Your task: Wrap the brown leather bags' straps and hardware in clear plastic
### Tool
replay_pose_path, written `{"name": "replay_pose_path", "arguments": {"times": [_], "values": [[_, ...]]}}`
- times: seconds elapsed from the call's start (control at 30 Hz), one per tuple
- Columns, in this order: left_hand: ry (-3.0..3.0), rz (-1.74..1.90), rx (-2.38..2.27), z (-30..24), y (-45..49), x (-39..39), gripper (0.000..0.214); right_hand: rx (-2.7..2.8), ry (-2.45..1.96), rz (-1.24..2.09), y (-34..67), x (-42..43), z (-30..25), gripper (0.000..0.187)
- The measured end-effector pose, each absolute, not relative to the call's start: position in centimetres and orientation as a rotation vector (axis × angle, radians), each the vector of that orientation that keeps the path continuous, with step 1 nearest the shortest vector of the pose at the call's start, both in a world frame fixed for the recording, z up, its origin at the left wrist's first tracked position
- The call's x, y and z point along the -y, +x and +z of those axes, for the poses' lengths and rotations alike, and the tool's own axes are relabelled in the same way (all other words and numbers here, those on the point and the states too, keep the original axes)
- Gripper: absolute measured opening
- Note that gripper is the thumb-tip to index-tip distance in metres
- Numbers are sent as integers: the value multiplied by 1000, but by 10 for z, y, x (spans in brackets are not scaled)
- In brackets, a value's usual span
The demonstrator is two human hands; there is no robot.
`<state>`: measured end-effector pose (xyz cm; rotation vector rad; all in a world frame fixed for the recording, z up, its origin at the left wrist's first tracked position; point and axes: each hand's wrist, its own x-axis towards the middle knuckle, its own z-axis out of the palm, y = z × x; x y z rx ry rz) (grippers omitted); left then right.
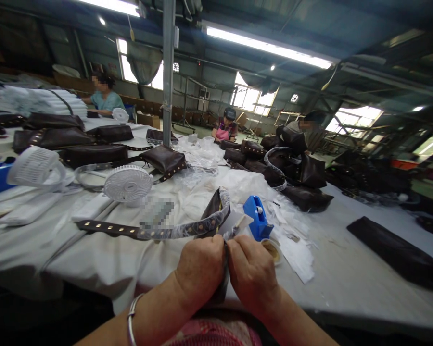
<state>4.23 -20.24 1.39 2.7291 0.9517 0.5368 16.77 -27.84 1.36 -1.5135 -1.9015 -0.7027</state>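
My left hand [201, 263] and my right hand [253, 265] meet at the table's front edge, fingers closed and knuckles nearly touching. Both grip the top edge of a dark brown leather bag [222, 287], most of which they hide. Beyond the hands, the bag's dark side and a white paper piece show. A studded leather strap [187, 229], partly wrapped in clear plastic, curves up from the bag and runs left across the table. Just right of the hands stand a blue tape dispenser [257, 218] and a small round container [272, 251].
Two white fans [128, 184] [36, 167] stand on the left. Dark bags [164, 158] lie across the back, with more piled [263, 166] at right and one [393, 247] at far right. Plastic wrapping [243, 185] covers the middle. Several people work behind the table near a metal post [168, 72].
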Motion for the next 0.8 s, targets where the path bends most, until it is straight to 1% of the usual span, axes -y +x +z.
{"name": "replay_pose_path", "arguments": {"times": [0.1,0.23,0.4,0.47,0.53,0.67,0.8], "values": [[2637,629,-955,15,40,197,22,1936,-1525,-734,171,281,7,23],[2131,762,-817,16,39,191,29,1909,-1569,-766,179,282,1,29],[1410,598,-605,11,39,193,26,1821,-1551,-622,186,283,-4,25],[1326,551,-516,9,36,197,23,1795,-1549,-566,186,283,-5,24],[1519,578,-520,6,33,200,21,1796,-1541,-492,187,284,-5,23],[2217,680,-737,5,31,207,32,1831,-1514,-374,184,284,-1,22],[2619,494,-777,13,34,211,24,1843,-1501,-431,177,283,9,24]]}}
